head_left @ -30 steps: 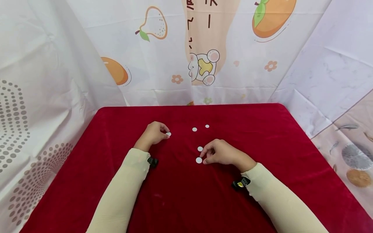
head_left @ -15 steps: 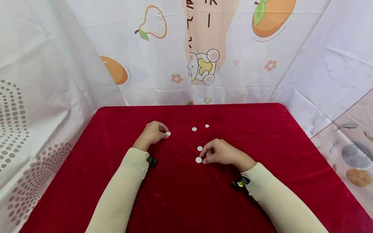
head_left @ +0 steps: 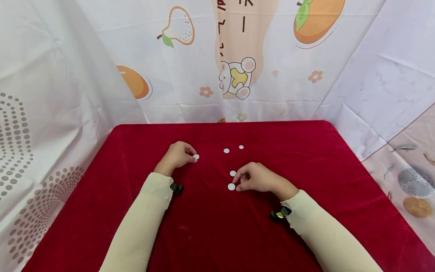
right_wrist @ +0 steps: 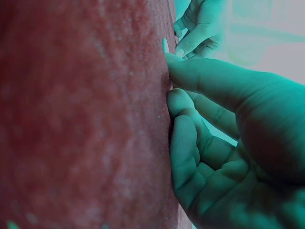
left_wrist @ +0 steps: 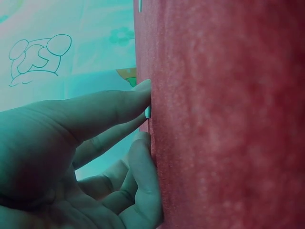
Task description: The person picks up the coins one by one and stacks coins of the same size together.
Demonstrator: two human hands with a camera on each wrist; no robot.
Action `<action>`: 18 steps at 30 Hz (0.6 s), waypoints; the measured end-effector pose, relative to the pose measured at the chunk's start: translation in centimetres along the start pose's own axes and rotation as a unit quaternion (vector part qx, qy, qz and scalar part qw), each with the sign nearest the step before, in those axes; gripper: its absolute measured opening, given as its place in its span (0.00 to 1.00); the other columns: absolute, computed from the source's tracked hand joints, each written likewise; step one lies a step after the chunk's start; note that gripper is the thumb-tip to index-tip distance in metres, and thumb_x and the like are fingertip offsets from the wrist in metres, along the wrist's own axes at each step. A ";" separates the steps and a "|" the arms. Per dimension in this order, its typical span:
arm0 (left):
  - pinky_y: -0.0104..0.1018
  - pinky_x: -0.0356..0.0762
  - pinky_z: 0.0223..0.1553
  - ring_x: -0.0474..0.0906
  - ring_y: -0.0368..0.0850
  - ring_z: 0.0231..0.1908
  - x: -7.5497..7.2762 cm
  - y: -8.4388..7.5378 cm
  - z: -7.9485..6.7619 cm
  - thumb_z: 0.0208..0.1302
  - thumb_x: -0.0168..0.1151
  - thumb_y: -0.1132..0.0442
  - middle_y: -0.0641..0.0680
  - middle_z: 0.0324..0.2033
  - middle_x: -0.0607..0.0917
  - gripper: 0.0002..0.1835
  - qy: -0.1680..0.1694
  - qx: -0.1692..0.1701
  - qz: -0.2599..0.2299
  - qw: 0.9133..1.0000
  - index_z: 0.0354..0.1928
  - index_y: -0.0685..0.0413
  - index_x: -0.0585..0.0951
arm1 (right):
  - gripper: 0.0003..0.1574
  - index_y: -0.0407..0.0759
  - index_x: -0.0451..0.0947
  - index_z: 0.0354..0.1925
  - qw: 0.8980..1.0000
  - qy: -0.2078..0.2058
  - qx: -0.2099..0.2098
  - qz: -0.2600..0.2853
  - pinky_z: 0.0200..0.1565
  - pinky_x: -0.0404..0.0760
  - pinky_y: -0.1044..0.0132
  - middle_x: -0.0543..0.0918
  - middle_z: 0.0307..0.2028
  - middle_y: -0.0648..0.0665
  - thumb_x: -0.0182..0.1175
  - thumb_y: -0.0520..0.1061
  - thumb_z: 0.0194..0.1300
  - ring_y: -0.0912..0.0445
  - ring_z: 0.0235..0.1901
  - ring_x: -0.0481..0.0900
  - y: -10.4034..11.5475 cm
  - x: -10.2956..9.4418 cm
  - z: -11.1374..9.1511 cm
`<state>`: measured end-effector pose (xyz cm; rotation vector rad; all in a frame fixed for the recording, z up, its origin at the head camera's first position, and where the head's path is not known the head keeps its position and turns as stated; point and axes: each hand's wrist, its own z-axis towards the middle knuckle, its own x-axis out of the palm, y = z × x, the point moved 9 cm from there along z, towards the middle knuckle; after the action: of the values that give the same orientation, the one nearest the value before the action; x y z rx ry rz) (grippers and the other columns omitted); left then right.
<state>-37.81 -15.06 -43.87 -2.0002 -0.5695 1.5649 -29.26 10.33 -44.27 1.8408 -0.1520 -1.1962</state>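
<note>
My left hand [head_left: 179, 155] is at the far left of the red cloth, thumb and forefinger on either side of a small white disc [head_left: 196, 156], pinching its edges. In the left wrist view a thin sliver of that disc [left_wrist: 147, 112] shows between thumb and finger, low against the cloth. Right of centre, my right hand [head_left: 256, 177] rests with fingers loosely bent, its thumb and forefinger tips at the right edge of another white disc [head_left: 231, 186]. That disc [right_wrist: 165, 45] shows edge-on just past the thumb tip in the right wrist view.
A third white disc [head_left: 232, 173] lies just beyond the right fingertips. Farther back are a disc [head_left: 226, 150] and a smaller one [head_left: 241, 147]. Red cloth [head_left: 210, 234] covers the table; a printed white curtain [head_left: 190, 75] hangs behind its far edge.
Both hands stay almost where they were. The discs have not visibly moved on the cloth; the head view has shifted very slightly.
</note>
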 end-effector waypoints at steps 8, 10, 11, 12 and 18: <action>0.42 0.80 0.43 0.79 0.51 0.43 -0.1 -0.2 -0.2 0.63 0.75 0.59 0.55 0.45 0.87 0.10 -0.002 0.003 0.004 1.000 0.45 0.51 0.89 | 0.08 0.56 0.89 0.37 1.000 0.000 0.000 0.000 0.30 0.76 0.66 0.83 0.21 0.52 0.78 0.45 0.59 0.60 0.22 0.75 0.0 0.0 0.0; 0.41 0.80 0.42 0.79 0.51 0.43 -0.2 -0.2 -0.2 0.64 0.74 0.58 0.55 0.44 0.87 0.10 -0.003 0.003 0.006 1.000 0.44 0.52 0.89 | 0.08 0.56 0.89 0.37 1.000 0.001 0.001 0.000 0.30 0.76 0.66 0.83 0.21 0.53 0.78 0.45 0.59 0.60 0.22 0.75 0.0 0.0 0.0; 0.41 0.80 0.42 0.79 0.51 0.43 -0.2 -0.2 -0.2 0.64 0.74 0.57 0.55 0.44 0.87 0.10 -0.003 0.003 0.009 1.000 0.44 0.52 0.90 | 0.08 0.56 0.89 0.37 1.000 0.002 0.000 0.000 0.30 0.76 0.66 0.83 0.21 0.53 0.78 0.45 0.59 0.60 0.23 0.75 0.0 0.0 0.0; 0.41 0.80 0.42 0.79 0.51 0.43 -0.2 -0.2 -0.2 0.64 0.74 0.57 0.55 0.44 0.87 0.10 -0.003 0.003 0.012 1.000 0.44 0.52 0.90 | 0.08 0.56 0.89 0.37 1.000 0.001 0.000 0.000 0.30 0.76 0.66 0.83 0.21 0.53 0.78 0.44 0.59 0.60 0.23 0.75 0.0 0.0 0.0; 0.45 0.80 0.44 0.79 0.52 0.45 -0.4 -0.3 -0.1 0.64 0.74 0.55 0.55 0.44 0.87 0.11 -0.007 0.007 0.026 1.000 0.44 0.52 0.90 | 0.08 0.56 0.89 0.37 1.000 -0.001 -0.002 0.001 0.30 0.76 0.66 0.82 0.21 0.52 0.78 0.45 0.58 0.60 0.22 0.75 -0.3 0.0 0.0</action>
<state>-37.76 -15.06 -43.36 -2.0097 -0.5137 1.6093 -29.33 10.46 -44.48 1.8365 -0.1521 -1.1971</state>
